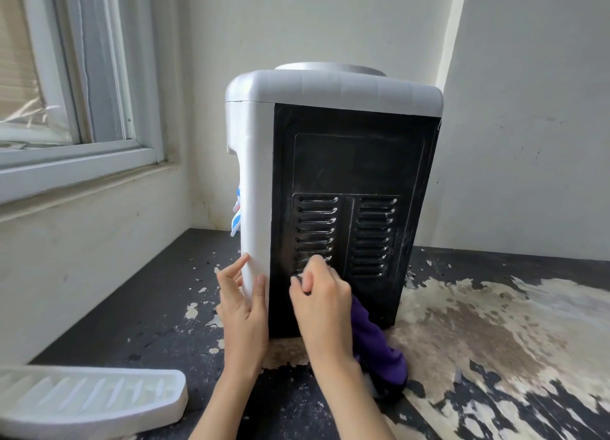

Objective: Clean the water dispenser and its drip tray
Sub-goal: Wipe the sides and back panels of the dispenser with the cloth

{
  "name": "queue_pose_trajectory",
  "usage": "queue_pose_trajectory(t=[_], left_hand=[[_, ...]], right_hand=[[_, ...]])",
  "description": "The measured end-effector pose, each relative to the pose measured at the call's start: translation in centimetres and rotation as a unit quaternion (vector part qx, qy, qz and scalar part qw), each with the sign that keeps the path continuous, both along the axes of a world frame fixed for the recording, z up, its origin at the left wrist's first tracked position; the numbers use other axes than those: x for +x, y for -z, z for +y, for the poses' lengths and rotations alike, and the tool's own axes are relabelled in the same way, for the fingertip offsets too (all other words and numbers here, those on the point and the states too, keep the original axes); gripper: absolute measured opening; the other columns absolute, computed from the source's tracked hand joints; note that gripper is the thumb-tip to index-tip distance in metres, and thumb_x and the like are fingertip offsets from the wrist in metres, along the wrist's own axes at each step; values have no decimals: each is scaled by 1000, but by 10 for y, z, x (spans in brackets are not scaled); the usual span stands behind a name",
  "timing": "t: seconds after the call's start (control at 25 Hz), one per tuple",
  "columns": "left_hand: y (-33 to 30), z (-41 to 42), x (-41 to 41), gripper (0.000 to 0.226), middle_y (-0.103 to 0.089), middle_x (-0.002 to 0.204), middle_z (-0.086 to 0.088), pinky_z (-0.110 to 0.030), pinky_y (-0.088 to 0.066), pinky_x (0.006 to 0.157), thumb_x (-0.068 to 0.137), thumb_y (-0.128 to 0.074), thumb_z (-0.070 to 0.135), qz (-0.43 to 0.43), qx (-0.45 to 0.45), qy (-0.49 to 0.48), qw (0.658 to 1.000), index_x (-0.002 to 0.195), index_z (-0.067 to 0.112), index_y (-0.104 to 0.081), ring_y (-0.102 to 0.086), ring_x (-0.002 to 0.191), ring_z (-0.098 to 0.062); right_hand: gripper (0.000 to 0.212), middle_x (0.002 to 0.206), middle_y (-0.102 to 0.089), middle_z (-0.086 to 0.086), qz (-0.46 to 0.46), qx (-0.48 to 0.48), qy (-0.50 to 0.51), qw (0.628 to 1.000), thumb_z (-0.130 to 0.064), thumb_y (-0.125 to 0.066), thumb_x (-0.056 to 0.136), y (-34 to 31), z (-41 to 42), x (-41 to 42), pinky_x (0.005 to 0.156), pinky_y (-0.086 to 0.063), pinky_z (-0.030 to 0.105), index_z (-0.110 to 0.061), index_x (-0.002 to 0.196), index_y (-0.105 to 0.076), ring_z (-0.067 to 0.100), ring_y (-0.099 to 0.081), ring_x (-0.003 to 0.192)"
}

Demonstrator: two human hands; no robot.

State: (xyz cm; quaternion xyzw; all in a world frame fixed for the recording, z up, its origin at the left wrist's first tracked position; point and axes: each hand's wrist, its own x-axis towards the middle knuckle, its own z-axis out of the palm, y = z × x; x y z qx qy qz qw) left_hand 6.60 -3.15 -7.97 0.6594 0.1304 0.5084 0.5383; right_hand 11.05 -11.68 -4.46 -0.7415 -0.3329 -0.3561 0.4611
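Observation:
The water dispenser [333, 162] stands on the counter with its black vented side panel towards me and its white front edge at the left. My left hand [242, 302] rests with straight fingers against that white front corner near the base. My right hand [318, 294] grips a purple cloth [379, 347] and presses it against the lower left vent slots; the cloth hangs down past my wrist to the counter. The white drip tray [89, 395] lies detached on the counter at the lower left. Blue tap levers [237, 221] stick out at the dispenser's front.
The dark counter [158, 307] has peeling, flaking paint, with a large bare patch [495, 334] to the right. A window [66, 76] and its sill sit at the left. White walls close in behind and to the right of the dispenser.

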Motion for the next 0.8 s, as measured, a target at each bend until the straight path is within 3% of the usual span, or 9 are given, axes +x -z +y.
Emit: queue_pose_trajectory(t=[0.08, 0.16, 0.28, 0.44, 0.56, 0.68, 0.8], left_hand=[[-1, 1, -2, 30, -48, 114, 31, -43, -35, 103, 87, -45, 43, 10, 5, -6, 1000, 104, 65, -32, -45, 116, -9], [-1, 1, -2, 31, -48, 114, 29, -46, -36, 103, 86, -45, 43, 12, 2, -9, 1000, 103, 66, -33, -46, 115, -13], [0, 1, -2, 31, -49, 116, 23, -47, -38, 101, 87, -45, 42, 6, 0, -6, 1000, 104, 65, -33, -47, 115, -17], [0, 0, -1, 31, -49, 115, 21, -39, -39, 95, 86, -45, 42, 2, -10, -1, 1000, 103, 65, -33, -47, 113, -17], [0, -1, 0, 31, -49, 114, 22, -36, -39, 94, 86, -45, 41, -9, -12, 3, 1000, 103, 65, -33, -48, 113, -12], [0, -2, 0, 30, -50, 112, 22, -29, -40, 91, 86, -46, 40, -18, -20, 7, 1000, 103, 63, -35, -49, 110, -5], [-4, -3, -1, 31, -51, 110, 20, -9, -39, 78, 92, -53, 32, -28, -20, 15, 999, 105, 56, -37, -51, 99, 11]], right_hand=[[50, 56, -48, -5, 89, 34, -14, 995, -1, -70, 76, -1, -8, 8, 47, -41, 22, -22, 63, -26, 12, -54, 54], [45, 58, -52, -1, 138, 61, 3, 988, -5, -68, 77, -1, -19, 15, 49, -41, 23, -21, 66, -29, 14, -56, 56], [39, 52, -47, -3, 197, 104, 1, 975, -6, -68, 74, -6, -27, 19, 49, -33, 16, -18, 71, -31, 15, -46, 53], [41, 41, -47, -7, 305, 149, -41, 940, -10, -76, 69, -5, -36, 26, 49, -35, 12, -12, 75, -35, 6, -40, 46], [49, 39, -37, -11, 369, 201, -72, 905, -12, -78, 70, 0, -33, 25, 54, -33, 25, -15, 63, -30, 10, -31, 46], [54, 46, -26, -9, 367, 213, -72, 902, -13, -76, 72, 6, -18, 16, 51, -29, 24, -16, 56, -24, 9, -23, 49], [51, 49, -26, -2, 326, 191, -83, 922, -15, -75, 74, 9, -2, 6, 47, -28, 19, -9, 52, -29, 7, -23, 48]])
